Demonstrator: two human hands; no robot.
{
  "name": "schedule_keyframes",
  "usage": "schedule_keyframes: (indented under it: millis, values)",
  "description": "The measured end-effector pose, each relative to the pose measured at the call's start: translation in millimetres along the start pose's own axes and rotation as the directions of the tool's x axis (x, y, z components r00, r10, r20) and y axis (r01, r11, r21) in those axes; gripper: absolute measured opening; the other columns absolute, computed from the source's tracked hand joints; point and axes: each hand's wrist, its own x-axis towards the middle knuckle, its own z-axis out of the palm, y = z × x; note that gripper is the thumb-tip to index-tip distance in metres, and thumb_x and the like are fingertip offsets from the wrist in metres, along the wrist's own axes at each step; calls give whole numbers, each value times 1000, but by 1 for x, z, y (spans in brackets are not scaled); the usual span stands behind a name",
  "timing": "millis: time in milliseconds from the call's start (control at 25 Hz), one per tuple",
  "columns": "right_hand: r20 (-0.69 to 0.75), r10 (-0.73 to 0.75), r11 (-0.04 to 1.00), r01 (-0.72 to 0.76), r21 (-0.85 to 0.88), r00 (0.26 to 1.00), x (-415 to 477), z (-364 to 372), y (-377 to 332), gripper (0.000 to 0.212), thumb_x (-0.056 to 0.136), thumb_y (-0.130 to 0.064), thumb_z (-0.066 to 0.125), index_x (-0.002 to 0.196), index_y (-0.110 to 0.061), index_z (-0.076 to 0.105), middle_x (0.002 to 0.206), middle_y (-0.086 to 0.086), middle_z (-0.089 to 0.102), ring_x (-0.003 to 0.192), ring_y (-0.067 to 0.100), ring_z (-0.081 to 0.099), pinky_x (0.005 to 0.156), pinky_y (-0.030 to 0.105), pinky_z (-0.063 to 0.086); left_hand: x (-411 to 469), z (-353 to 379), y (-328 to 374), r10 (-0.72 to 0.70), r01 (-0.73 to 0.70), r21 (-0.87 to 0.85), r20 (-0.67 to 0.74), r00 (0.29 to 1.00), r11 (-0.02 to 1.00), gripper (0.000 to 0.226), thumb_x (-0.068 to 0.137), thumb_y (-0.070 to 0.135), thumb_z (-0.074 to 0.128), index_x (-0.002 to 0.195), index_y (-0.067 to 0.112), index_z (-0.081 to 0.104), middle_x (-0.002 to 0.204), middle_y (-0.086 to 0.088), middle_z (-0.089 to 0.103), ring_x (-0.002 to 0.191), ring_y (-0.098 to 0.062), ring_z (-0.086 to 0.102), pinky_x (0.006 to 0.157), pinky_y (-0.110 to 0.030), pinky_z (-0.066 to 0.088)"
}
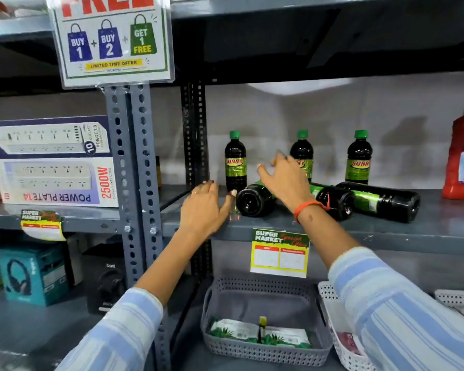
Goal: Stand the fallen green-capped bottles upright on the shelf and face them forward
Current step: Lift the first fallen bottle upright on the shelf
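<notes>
Three dark green-capped bottles stand upright at the back of the grey shelf (426,231): one at the left (235,162), a middle one (303,153) partly behind my right hand, one at the right (358,158). In front of them three bottles lie on their sides: a left one (253,200) with its base toward me, a middle one (335,200), a right one (383,200). My left hand (205,207) rests on the shelf beside the left fallen bottle, thumb near its base. My right hand (285,180) hovers above that bottle, fingers spread, holding nothing.
A red bottle (462,159) stands at the shelf's right end. A perforated steel post (196,135) borders the left. Power strip boxes (54,162) fill the neighbouring shelf. Below sit a grey basket (265,346), a white basket (340,344) and a price tag (279,253).
</notes>
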Motion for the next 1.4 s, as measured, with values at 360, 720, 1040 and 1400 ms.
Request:
schedule_keyframes:
  millis: [360,720,1040,1400]
  values:
    - [598,464,885,-378,-273,654,41,32,-28,62,82,-45,62,127,-4,52,126,17,59,113,36,59,98,41,50,-28,10,-20,106,-108,42,49,993,993,50,91,61,27,69,19,41,79,-6,65,71,-27,60,53,-29,29]
    - [146,183,976,-197,90,972,34,76,-43,107,77,-38,73,150,-4,3,143,23,28,127,43,43,102,44,41,-28,18,-23,131,-131,10,-94,987,991,52,87,63,24,60,19,35,60,-5,62,53,-26,59,46,-25,24]
    - [108,176,959,-195,205,978,19,99,-33,115,63,-44,83,147,-1,18,136,20,32,125,41,41,108,46,36,-29,13,-29,144,-145,-7,-54,988,989,58,86,65,15,65,17,38,72,-5,64,67,-25,61,50,-27,29]
    - [299,232,915,-311,256,926,15,102,-29,91,65,-31,82,136,-5,30,125,18,56,116,36,55,94,38,47,-35,11,-33,76,-69,97,-67,995,993,61,89,58,29,64,10,57,66,-8,67,64,-28,63,58,-32,45]
